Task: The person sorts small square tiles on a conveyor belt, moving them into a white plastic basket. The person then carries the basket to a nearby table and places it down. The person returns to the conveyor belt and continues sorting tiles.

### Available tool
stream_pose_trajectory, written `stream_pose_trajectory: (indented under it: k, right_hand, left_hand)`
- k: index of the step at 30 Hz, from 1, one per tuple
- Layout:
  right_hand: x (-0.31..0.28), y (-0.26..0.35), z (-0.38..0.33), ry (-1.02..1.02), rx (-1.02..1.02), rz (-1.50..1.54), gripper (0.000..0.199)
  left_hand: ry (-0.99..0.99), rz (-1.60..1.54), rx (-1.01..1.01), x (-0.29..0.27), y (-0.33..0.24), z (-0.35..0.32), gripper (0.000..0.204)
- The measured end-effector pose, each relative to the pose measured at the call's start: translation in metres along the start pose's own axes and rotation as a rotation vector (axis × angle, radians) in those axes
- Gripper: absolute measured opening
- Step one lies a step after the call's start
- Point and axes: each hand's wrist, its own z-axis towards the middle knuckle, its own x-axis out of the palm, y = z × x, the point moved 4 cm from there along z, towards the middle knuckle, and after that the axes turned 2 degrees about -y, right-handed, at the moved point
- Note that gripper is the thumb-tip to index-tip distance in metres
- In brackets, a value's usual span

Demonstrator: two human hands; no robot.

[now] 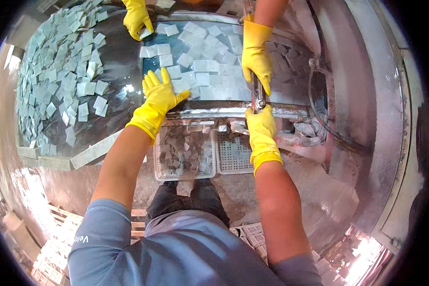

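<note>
My left hand (162, 93), in a yellow rubber glove, lies with fingers spread over the left part of a layer of small pale square tiles (219, 78) on a dark wet bed. The thumb touches tiles near the front edge. My right hand (261, 125), gloved the same way, is closed round the near end of a narrow metal bar (258, 93) that crosses the bed from front to back. Across from me, a co-worker's yellow-gloved hand (257, 55) is at the bar's far part. Their other gloved hand (137, 19) is by a tile at the far left corner.
A big heap of pale square tiles (57, 71) covers the left side of the table. Below the front edge stand a white crate of tile pieces (186, 155) and a perforated crate (234, 152). A dark hose (314, 95) curves at the right. Wooden pallets (57, 224) lie lower left.
</note>
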Motion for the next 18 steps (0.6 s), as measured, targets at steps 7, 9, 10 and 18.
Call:
stream_pose_trajectory:
  k: [7, 9, 10, 18]
  right_hand:
    - [-0.006, 0.006, -0.004, 0.012, 0.028, -0.046, 0.058]
    - [-0.006, 0.004, -0.002, 0.009, 0.029, -0.045, 0.058]
    - [-0.004, 0.003, -0.002, -0.001, 0.030, -0.040, 0.057]
    - [0.002, 0.003, 0.001, 0.024, 0.010, 0.008, 0.055]
  left_hand:
    - [-0.395, -0.045, 0.561, -0.003, 0.013, 0.005, 0.064]
    - [-0.533, 0.099, 0.692, -0.008, 0.042, 0.016, 0.052]
    - [-0.534, 0.124, 0.655, -0.015, 0.068, 0.031, 0.046]
    - [-0.600, 0.274, 0.144, -0.042, 0.234, 0.031, 0.047]
